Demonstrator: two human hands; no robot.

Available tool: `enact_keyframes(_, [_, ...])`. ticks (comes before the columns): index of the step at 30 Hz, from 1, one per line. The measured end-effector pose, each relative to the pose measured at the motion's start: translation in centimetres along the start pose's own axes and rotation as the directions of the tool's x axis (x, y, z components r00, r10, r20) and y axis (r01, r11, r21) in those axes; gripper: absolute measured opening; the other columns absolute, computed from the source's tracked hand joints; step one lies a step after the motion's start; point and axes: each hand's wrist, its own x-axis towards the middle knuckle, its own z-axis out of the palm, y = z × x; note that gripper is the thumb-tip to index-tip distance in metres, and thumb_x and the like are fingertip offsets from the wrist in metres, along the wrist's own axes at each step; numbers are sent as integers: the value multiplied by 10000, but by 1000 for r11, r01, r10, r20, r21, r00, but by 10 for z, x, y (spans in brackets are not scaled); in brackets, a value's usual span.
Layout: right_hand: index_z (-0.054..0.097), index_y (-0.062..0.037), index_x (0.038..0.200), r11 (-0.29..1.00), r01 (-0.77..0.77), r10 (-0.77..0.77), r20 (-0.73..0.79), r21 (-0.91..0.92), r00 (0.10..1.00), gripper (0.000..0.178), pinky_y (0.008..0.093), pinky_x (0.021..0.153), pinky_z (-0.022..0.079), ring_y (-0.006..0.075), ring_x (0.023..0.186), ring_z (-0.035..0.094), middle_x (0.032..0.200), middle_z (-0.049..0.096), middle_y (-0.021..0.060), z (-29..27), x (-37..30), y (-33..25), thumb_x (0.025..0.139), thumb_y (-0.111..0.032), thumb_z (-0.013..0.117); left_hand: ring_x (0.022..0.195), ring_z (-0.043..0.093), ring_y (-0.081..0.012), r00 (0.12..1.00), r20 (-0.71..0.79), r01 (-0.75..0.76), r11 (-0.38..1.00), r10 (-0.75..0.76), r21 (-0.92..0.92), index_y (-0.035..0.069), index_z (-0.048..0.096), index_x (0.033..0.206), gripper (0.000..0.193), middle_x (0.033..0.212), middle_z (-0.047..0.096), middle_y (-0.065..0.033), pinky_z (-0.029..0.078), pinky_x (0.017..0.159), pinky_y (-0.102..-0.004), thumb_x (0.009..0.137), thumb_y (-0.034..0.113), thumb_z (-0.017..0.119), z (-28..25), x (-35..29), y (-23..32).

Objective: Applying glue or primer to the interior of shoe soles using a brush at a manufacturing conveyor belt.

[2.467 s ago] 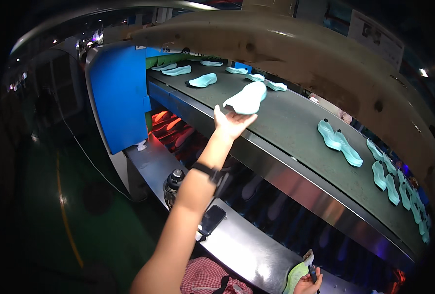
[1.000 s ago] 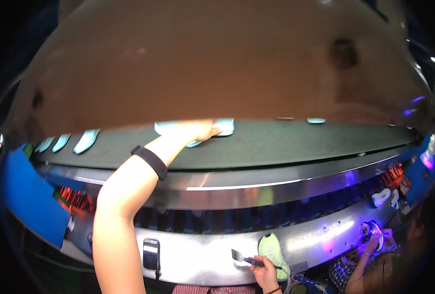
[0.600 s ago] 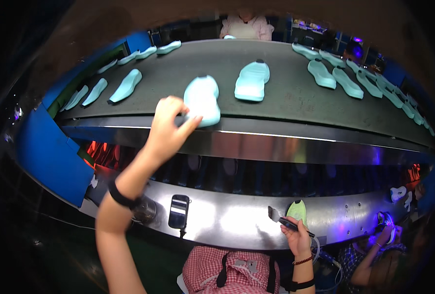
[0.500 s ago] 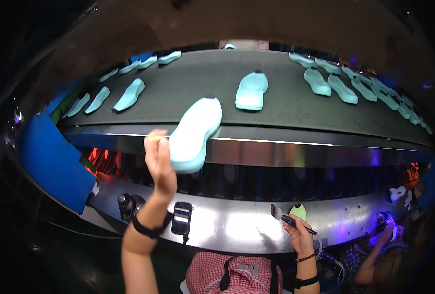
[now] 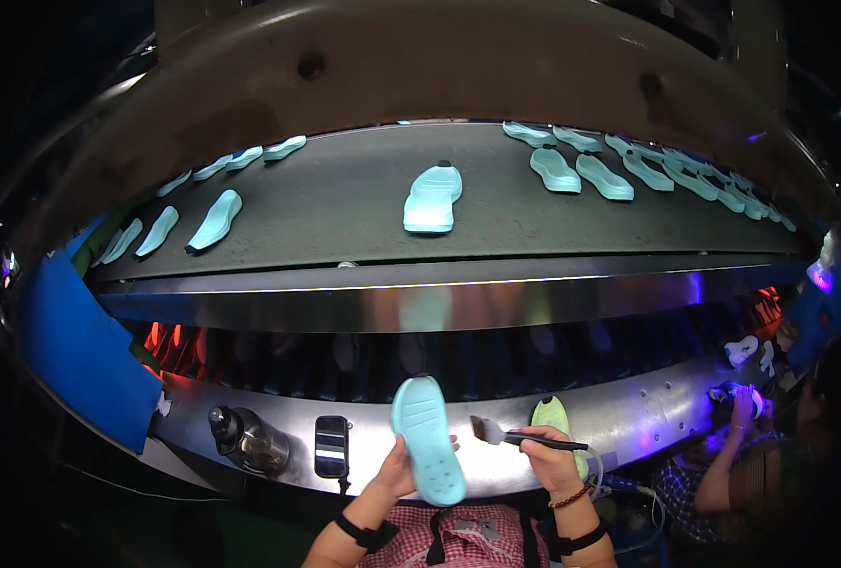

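My left hand (image 5: 398,468) grips a light blue shoe sole (image 5: 426,440) by its edge, with fingertips showing on the far side. The sole is held up over the near metal ledge, its grooved and dimpled face toward me and its narrow dark tip at the top. In my right hand (image 5: 551,462) is a flat brush (image 5: 512,436) with a black handle, its bristles pointing left toward the sole but apart from it. Behind the right hand, a yellow-green sole (image 5: 551,417) lies on the ledge, partly covered by the hand and handle.
Light blue soles lie on the dark conveyor belt (image 5: 316,208): one (image 5: 433,199) mid-belt, several at both sides. On the metal ledge (image 5: 326,402) stand a dark bottle (image 5: 248,439) and a phone-like device (image 5: 331,446). At right, another person's hand (image 5: 742,407) works under violet light.
My left hand has brought the sole down from the belt's edge to the ledge in front of me and turned it. My right hand with the brush has moved slightly left. The view has shifted.
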Motion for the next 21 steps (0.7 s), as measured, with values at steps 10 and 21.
enact_keyframes(10, [609,41,942,988,-26,24,-9,-153,1000,210,238,785,441,139,831,578,894,628,98,-6,15,6,738,-4,632,970,529,-355,995,-91,-2,950,-28,-312,144,402,1249,828,1110,519,-169,349,893,-590,751,736,106,53,38,-35])
enact_keyframes(21, [607,41,941,989,-112,110,-27,-101,994,211,237,744,455,130,793,583,855,629,89,-5,40,7,736,0,630,968,544,-366,999,-28,26,935,-38,-353,66,394,1252,830,1084,539,-207,350,911,-560,773,701,156,62,35,-49])
